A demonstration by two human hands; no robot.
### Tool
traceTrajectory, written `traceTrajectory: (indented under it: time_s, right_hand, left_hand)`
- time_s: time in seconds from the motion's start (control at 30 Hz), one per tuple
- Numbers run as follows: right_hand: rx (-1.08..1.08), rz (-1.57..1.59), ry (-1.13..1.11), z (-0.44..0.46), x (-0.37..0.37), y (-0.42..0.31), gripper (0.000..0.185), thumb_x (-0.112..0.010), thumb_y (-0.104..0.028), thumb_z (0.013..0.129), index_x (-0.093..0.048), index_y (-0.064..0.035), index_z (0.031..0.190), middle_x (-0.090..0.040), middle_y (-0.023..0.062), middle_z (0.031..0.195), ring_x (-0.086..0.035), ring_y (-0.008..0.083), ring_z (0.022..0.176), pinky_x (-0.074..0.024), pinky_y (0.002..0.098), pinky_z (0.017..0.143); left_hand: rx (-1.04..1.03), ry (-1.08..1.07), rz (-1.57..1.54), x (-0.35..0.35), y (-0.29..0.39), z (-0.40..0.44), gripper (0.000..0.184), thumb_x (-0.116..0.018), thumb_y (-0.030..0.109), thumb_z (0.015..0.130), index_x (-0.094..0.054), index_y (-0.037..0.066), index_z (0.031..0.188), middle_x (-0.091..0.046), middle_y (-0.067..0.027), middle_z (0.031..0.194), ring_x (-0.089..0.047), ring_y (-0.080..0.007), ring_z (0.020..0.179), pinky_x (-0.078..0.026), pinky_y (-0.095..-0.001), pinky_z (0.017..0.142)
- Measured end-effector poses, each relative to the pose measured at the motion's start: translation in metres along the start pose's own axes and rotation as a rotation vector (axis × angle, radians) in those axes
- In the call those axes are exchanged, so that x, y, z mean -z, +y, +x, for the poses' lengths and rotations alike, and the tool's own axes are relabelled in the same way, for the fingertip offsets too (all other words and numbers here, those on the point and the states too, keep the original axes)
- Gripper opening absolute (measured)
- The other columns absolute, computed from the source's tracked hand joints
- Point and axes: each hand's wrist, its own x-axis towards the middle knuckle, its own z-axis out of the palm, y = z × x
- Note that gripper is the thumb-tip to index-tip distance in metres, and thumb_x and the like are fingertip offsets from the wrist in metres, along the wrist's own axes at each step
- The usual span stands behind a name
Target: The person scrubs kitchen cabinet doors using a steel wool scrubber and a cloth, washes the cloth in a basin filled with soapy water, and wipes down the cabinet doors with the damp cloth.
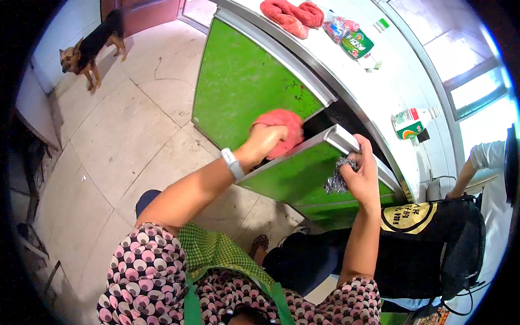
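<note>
A red cloth [292, 125] is bunched in my left hand [266, 142], which is closed around it at the inner side of an open green cabinet door [303, 172]. The cloth is slightly blurred. My right hand [362, 181] grips a steel wool scourer [337, 176] against the outer face of that door, fingers hooked over its metal top edge. Behind the door the cabinet's dark interior shows only in part. Beside it, another green cabinet door [238, 81] is closed.
On the white counter [379, 81] lie a second red cloth [290, 16], a green-labelled bottle [357, 43] and another labelled bottle [409, 123]. At right stands a person in a white top [490, 187], near a black bag [433, 238]. A dog [95, 49] stands at far left on the tiled floor.
</note>
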Motion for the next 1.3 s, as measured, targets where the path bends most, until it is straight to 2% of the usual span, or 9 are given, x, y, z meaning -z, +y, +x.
traceTrajectory:
  time_s: [0.17, 0.23, 0.4, 0.57, 0.7, 0.9, 0.97, 1.07, 1.3]
  right_hand:
    - [-0.032, -0.010, 0.021, -0.014, -0.002, -0.008, 0.048, -0.051, 0.004, 0.064, -0.042, -0.0044, 0.110, -0.047, -0.0006, 0.059, -0.040, 0.0064, 0.053, -0.0318, 0.0213, 0.049]
    - [-0.064, 0.022, 0.023, -0.016, -0.002, -0.011, 0.048, -0.051, 0.003, 0.063, -0.042, -0.0048, 0.110, -0.046, -0.0003, 0.058, -0.040, 0.0066, 0.053, -0.0320, 0.0215, 0.048]
    - [-0.062, 0.065, 0.022, -0.020, -0.003, -0.006, 0.049, -0.050, 0.002, 0.063, -0.041, -0.0053, 0.110, -0.047, 0.0012, 0.058, -0.041, 0.0079, 0.052, -0.0331, 0.0224, 0.048]
    - [-0.040, 0.099, 0.024, -0.035, -0.001, -0.011, 0.049, -0.050, 0.001, 0.063, -0.041, -0.0048, 0.111, -0.053, 0.0036, 0.062, -0.046, 0.0090, 0.057, -0.0375, 0.0218, 0.055]
    - [-0.050, 0.115, 0.011, -0.033, -0.002, -0.010, 0.048, -0.049, 0.001, 0.063, -0.042, -0.0042, 0.110, -0.054, 0.0034, 0.063, -0.046, 0.0082, 0.060, -0.0375, 0.0206, 0.058]
    - [-0.035, 0.236, 0.040, -0.029, -0.006, -0.009, 0.048, -0.048, 0.003, 0.063, -0.042, -0.0043, 0.110, -0.052, 0.0006, 0.063, -0.045, 0.0070, 0.059, -0.0366, 0.0198, 0.056]
    - [-0.042, 0.176, 0.038, -0.026, -0.004, -0.007, 0.049, -0.048, 0.003, 0.063, -0.042, -0.0042, 0.111, -0.052, 0.0000, 0.062, -0.044, 0.0057, 0.059, -0.0346, 0.0190, 0.054]
    - [-0.031, 0.129, 0.045, -0.020, -0.004, -0.001, 0.050, -0.049, 0.004, 0.063, -0.042, -0.0043, 0.111, -0.049, -0.0009, 0.061, -0.042, 0.0058, 0.057, -0.0330, 0.0193, 0.052]
    - [0.053, 0.105, 0.044, -0.025, -0.001, 0.003, 0.050, -0.051, -0.001, 0.064, -0.041, -0.0067, 0.113, -0.048, 0.0040, 0.060, -0.045, 0.0100, 0.055, -0.0368, 0.0233, 0.052]
  left_hand:
    - [-0.558, 0.177, 0.360, -0.007, -0.006, 0.010, 0.017, -0.051, 0.006, 0.075, -0.056, 0.001, 0.090, -0.060, -0.0087, 0.095, -0.057, -0.0171, 0.084, -0.044, -0.0320, 0.070]
    - [-0.689, 0.241, 1.059, -0.026, 0.015, 0.035, 0.024, -0.053, 0.008, 0.073, -0.053, 0.000, 0.096, -0.056, -0.0185, 0.101, -0.055, -0.0296, 0.092, -0.042, -0.0414, 0.076]
    - [-0.947, 0.237, 1.711, -0.065, 0.030, 0.038, 0.018, -0.053, 0.010, 0.064, -0.052, -0.002, 0.078, -0.052, -0.0234, 0.076, -0.052, -0.0407, 0.080, -0.041, -0.0450, 0.072]
    - [-1.154, -0.114, 1.261, -0.042, 0.013, 0.062, 0.016, -0.053, 0.012, 0.066, -0.056, 0.005, 0.080, -0.057, -0.0154, 0.080, -0.056, -0.0316, 0.079, -0.044, -0.0401, 0.073]
    - [-0.900, -0.653, 1.518, -0.024, 0.023, 0.060, 0.019, -0.056, 0.015, 0.067, -0.057, 0.009, 0.085, -0.060, -0.0098, 0.090, -0.055, -0.0290, 0.085, -0.043, -0.0385, 0.074]
    - [-0.895, -0.278, 1.245, 0.052, 0.010, 0.023, 0.018, -0.052, 0.007, 0.069, -0.059, 0.007, 0.086, -0.060, -0.0080, 0.088, -0.056, -0.0223, 0.075, -0.044, -0.0339, 0.066]
    - [-0.047, 0.049, 0.512, 0.055, 0.018, 0.003, 0.017, -0.050, 0.004, 0.074, -0.056, 0.003, 0.090, -0.058, -0.0047, 0.088, -0.056, -0.0151, 0.077, -0.044, -0.0287, 0.068]
    - [-0.013, 0.118, 0.059, 0.044, 0.011, -0.010, 0.020, -0.051, 0.008, 0.079, -0.054, 0.000, 0.098, -0.057, -0.0035, 0.090, -0.054, -0.0112, 0.081, -0.044, -0.0253, 0.073]
    - [0.045, -0.414, -0.140, -0.004, 0.087, -0.044, 0.033, -0.052, 0.006, 0.073, -0.050, -0.001, 0.106, -0.058, -0.0056, 0.091, -0.055, -0.0154, 0.085, -0.044, -0.0286, 0.076]
